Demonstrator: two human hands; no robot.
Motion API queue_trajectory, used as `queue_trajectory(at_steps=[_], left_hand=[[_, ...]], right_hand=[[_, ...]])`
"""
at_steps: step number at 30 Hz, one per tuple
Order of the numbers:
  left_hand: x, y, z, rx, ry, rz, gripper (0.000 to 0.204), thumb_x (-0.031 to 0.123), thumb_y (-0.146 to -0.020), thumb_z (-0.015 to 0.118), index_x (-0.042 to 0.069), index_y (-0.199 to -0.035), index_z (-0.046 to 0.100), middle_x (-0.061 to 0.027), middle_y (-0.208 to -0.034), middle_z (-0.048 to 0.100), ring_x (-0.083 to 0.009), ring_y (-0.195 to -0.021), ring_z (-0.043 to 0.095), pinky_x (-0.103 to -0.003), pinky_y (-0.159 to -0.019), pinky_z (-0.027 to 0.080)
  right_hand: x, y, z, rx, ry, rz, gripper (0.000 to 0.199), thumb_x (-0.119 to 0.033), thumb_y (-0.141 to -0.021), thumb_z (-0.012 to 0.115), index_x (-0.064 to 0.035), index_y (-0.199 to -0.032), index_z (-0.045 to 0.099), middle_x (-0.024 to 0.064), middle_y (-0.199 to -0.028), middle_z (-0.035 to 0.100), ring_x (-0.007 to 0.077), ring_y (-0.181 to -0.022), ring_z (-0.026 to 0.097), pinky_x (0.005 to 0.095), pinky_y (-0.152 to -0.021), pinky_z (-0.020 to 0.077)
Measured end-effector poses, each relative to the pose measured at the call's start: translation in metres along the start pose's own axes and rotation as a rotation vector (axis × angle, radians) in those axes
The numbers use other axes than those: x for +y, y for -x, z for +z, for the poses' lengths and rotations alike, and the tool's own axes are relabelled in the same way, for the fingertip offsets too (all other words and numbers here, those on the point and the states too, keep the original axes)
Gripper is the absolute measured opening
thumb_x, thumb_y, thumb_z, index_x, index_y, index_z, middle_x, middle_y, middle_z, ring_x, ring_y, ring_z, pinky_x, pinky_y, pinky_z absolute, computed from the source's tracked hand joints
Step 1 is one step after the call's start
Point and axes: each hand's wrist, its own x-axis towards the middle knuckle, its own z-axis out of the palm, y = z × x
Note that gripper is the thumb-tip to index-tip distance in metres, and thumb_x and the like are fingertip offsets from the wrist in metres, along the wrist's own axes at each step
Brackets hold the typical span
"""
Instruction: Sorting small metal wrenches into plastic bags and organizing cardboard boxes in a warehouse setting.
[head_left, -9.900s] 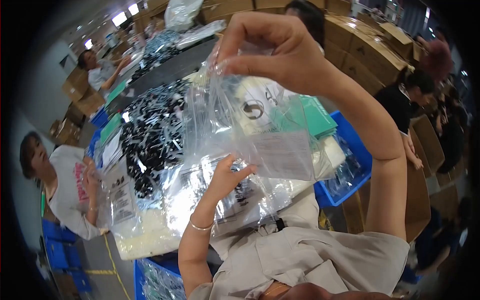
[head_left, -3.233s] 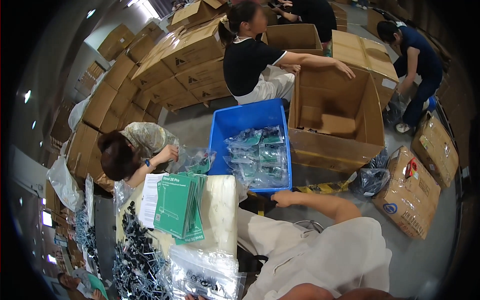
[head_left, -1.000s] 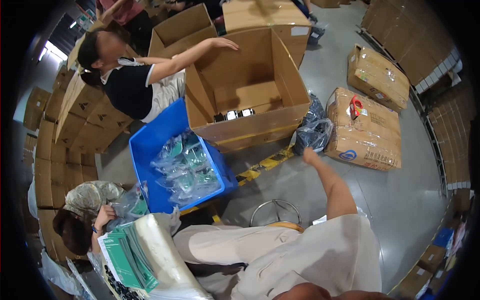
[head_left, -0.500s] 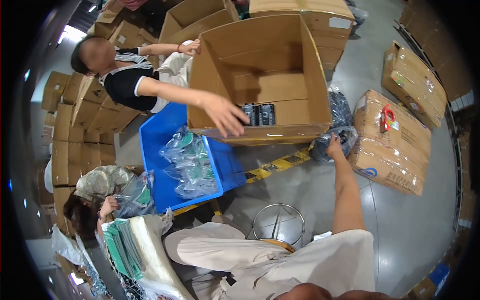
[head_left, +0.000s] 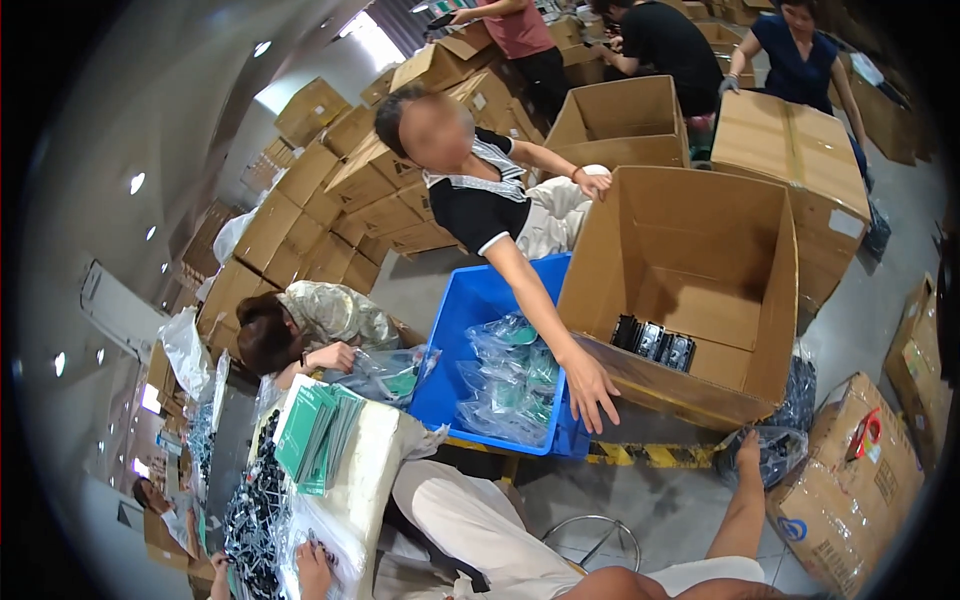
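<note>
At the right, my right hand [head_left: 747,452] is closed on the top of a clear plastic bag [head_left: 783,450] with dark contents, beside a big open carton [head_left: 690,400]. Several black ribbed parts [head_left: 655,342] stand inside that carton. At the lower left edge, my left hand [head_left: 313,572] rests on clear plastic bags [head_left: 338,535], fingers stretched out; its wrist is cut off by the frame. Green printed cards [head_left: 312,435] are stacked nearby on the white-covered surface. A blue bin [head_left: 440,345] holds bagged green items [head_left: 510,375].
A co-worker's hand [head_left: 592,390] reaches over the blue bin beside the carton. Another person [head_left: 330,315] bends at the bin's left. A taped carton [head_left: 850,490] carries a red tape dispenser [head_left: 865,435]. A round metal stool ring [head_left: 600,518] stands by my legs.
The view has swung left and up, so the scene appears shifted right and down. My left hand has come into view. My right hand stays on the bag; the co-worker's arm remains stretched out.
</note>
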Motion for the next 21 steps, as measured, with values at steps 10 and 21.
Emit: queue_trajectory(at_steps=[10, 21], left_hand=[[0.000, 0.004, -0.002, -0.056, 0.039, -0.103, 0.041, 0.022, -0.084, 0.044, -0.007, -0.112, 0.044, -0.0288, -0.110, 0.045, -0.0416, -0.102, 0.042, -0.043, -0.091, 0.033], [0.010, 0.010, 0.006, 0.016, 0.082, -0.108, 0.037, 0.020, -0.084, 0.044, -0.008, -0.109, 0.045, -0.0268, -0.110, 0.046, -0.0407, -0.103, 0.042, -0.043, -0.090, 0.034]], right_hand=[[-0.016, -0.010, -0.005, -0.112, 0.346, -0.004, 0.033, -0.007, -0.076, 0.052, -0.0002, -0.109, 0.049, 0.0176, -0.122, 0.045, 0.0273, -0.112, 0.047, 0.0356, -0.086, 0.0438], [0.059, 0.094, 0.035, -0.320, 0.457, -0.154, 0.021, -0.013, -0.074, 0.053, -0.0026, -0.089, 0.064, 0.0171, -0.099, 0.060, 0.0314, -0.094, 0.057, 0.0370, -0.082, 0.0458]])
